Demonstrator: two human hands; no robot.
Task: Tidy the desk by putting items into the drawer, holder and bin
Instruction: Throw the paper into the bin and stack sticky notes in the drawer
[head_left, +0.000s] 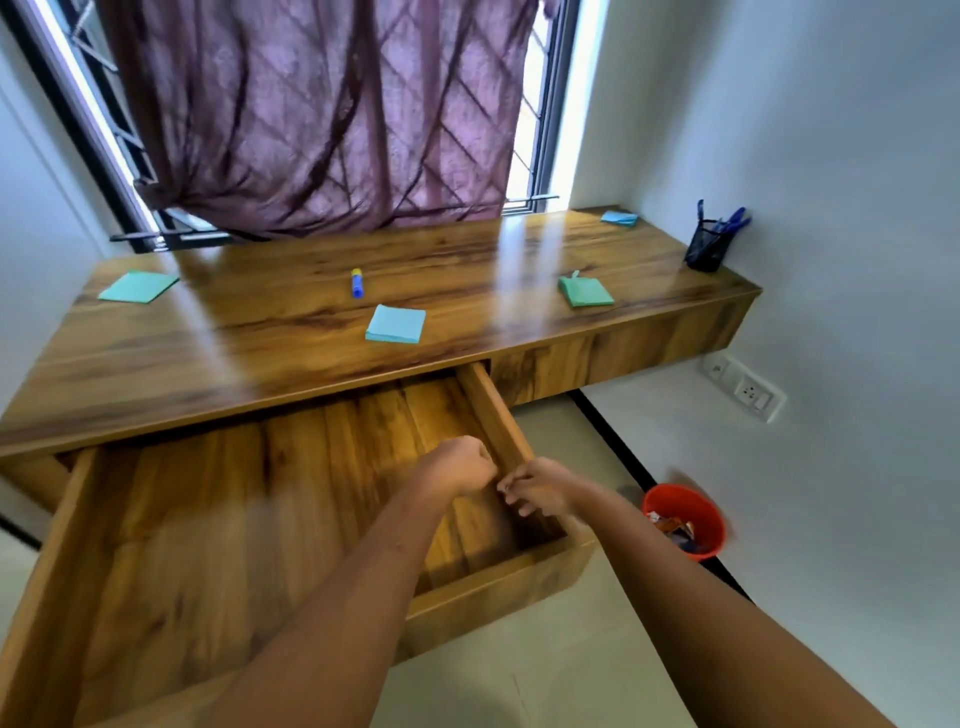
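The wooden drawer (498, 421) under the desk is pulled far out and nothing shows inside it. My left hand (460, 465) hovers over its right part as a closed fist. My right hand (537, 488) is beside it at the drawer's right wall, fingers loosely curled and apart, holding nothing I can see. On the desk (260, 332) lie several sticky-note pads: green (139, 287) at far left, blue (396, 323) in the middle, green (585, 292) to the right, blue (620, 218) at the back. A blue and yellow glue stick (357, 283) lies mid-desk.
A black mesh pen holder (707, 250) with blue pens stands at the desk's far right corner. A red bin (683, 519) with wrappers sits on the floor right of the drawer. Wall sockets (743, 387) are low on the right wall. A purple curtain (322, 114) hangs behind the desk.
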